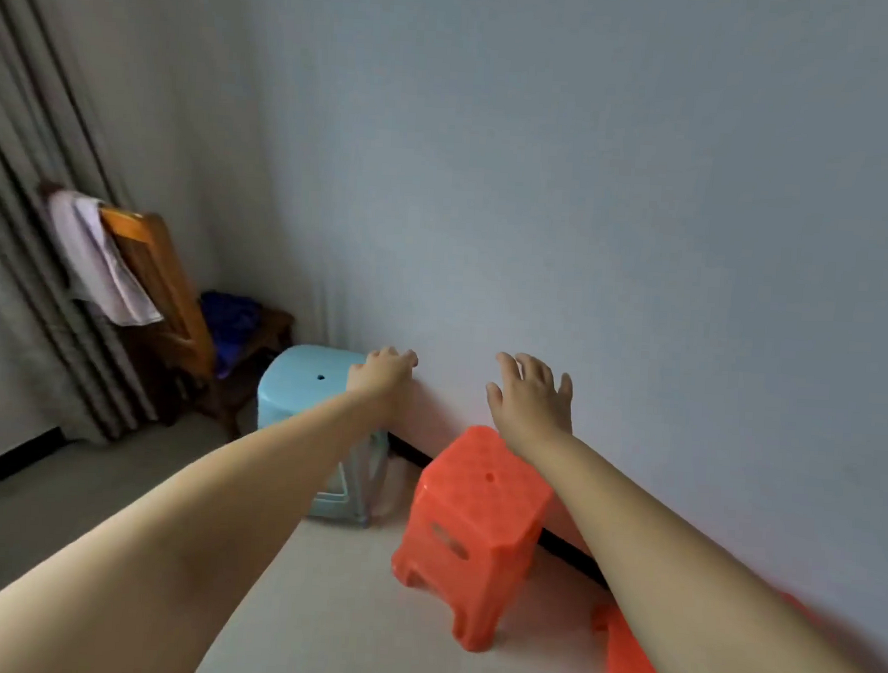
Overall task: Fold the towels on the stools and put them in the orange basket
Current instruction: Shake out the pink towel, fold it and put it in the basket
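Far left, a pale pink towel [96,261] hangs over the back of a wooden chair [157,275], long axis running down the backrest, lower edge loose; a dark blue cloth [231,325], maybe another towel, sits bunched on the chair seat, too crumpled to give a direction. Both look soft, light and floppy, so best taken by pinching two corners of a short edge. Blue stool [306,380] stands by the wall, top bare. Left hand [383,374] reaches out over its far right edge, fingers curled downward, holding nothing as far as shows. Right hand [531,397] is spread wide, fingers apart, empty, held above the orange stool [478,518], whose top is also bare. Near right, an orange plastic piece [625,665] is partly cut off by the right arm, possibly the basket or another stool, cannot tell. No towel on either stool here.
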A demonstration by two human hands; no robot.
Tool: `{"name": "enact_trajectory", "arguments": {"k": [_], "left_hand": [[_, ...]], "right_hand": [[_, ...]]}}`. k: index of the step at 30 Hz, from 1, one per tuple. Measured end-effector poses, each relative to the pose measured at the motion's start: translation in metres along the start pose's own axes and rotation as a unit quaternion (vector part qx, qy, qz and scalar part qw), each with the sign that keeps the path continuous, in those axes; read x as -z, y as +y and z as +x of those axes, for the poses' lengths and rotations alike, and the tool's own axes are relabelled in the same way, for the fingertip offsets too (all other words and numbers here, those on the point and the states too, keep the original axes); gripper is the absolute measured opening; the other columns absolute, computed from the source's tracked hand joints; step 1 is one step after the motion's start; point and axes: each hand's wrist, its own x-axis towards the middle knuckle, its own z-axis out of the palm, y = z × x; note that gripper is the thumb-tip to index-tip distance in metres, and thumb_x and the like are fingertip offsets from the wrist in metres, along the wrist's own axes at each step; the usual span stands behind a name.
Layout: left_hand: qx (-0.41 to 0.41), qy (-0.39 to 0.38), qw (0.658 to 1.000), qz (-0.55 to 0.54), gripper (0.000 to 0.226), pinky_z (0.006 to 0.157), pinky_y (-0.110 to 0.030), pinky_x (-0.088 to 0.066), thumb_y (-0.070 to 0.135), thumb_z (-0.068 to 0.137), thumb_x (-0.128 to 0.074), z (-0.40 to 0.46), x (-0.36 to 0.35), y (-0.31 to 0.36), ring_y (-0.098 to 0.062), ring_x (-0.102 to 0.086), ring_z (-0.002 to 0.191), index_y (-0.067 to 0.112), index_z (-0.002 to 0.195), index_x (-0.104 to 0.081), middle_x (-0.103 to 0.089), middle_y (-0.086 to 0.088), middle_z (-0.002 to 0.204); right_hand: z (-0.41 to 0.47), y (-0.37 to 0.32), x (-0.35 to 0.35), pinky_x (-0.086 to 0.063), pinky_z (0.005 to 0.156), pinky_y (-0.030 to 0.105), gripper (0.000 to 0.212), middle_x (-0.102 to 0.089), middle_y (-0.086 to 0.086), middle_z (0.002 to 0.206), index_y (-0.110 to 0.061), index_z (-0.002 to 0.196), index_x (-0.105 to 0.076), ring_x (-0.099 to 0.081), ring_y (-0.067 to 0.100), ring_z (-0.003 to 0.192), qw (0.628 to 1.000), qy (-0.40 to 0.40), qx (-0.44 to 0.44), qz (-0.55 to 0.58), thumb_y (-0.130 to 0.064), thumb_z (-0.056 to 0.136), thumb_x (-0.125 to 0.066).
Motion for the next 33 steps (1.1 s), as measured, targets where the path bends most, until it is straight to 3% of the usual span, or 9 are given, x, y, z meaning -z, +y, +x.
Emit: {"name": "enact_trajectory", "arguments": {"k": [6, 12, 21, 33], "left_hand": [[0.071, 0.035, 0.997, 0.025, 0.043, 0.098, -0.043, -0.037, 0.029, 0.095, -0.042, 0.002, 0.053, -0.185, -0.030, -0.042, 0.123, 0.019, 0.136, -0.042, -0.046, -0.010, 0.135], [0.141, 0.076, 0.987, 0.024, 0.040, 0.097, -0.044, -0.037, 0.028, 0.094, -0.042, 0.009, 0.118, -0.326, -0.031, -0.044, 0.123, 0.018, 0.133, -0.045, -0.048, -0.011, 0.131], [0.203, 0.094, 0.975, -0.001, 0.039, 0.099, -0.043, -0.039, 0.028, 0.093, -0.042, 0.036, 0.152, -0.458, -0.030, -0.043, 0.123, 0.019, 0.131, -0.046, -0.048, -0.009, 0.130], [0.254, 0.160, 0.953, -0.039, 0.035, 0.095, -0.043, -0.042, 0.026, 0.092, -0.042, 0.225, 0.230, -0.610, -0.030, -0.047, 0.117, 0.015, 0.124, -0.051, -0.050, -0.009, 0.123]], "right_hand": [[0.068, -0.189, -0.043, -0.013, 0.112, 0.055, 0.046, -0.032, 0.005, 0.148, -0.021, 0.142, -0.028, -0.027, 0.025, 0.137, 0.996, -0.013, 0.083, 0.039, -0.035, 0.099, -0.031], [0.111, -0.335, -0.071, -0.017, 0.110, 0.056, 0.042, -0.035, 0.004, 0.145, -0.023, 0.138, -0.031, -0.032, 0.025, 0.133, 0.986, -0.021, 0.150, 0.063, -0.036, 0.098, -0.032], [0.195, -0.470, -0.096, -0.016, 0.113, 0.054, 0.045, -0.034, 0.003, 0.148, -0.025, 0.142, -0.029, -0.029, 0.025, 0.137, 0.975, -0.028, 0.215, 0.047, -0.037, 0.099, -0.030], [0.423, -0.626, -0.123, -0.016, 0.112, 0.056, 0.045, -0.037, 0.003, 0.146, -0.024, 0.141, -0.031, -0.027, 0.024, 0.139, 0.956, 0.018, 0.289, 0.049, -0.040, 0.098, -0.029]]}}
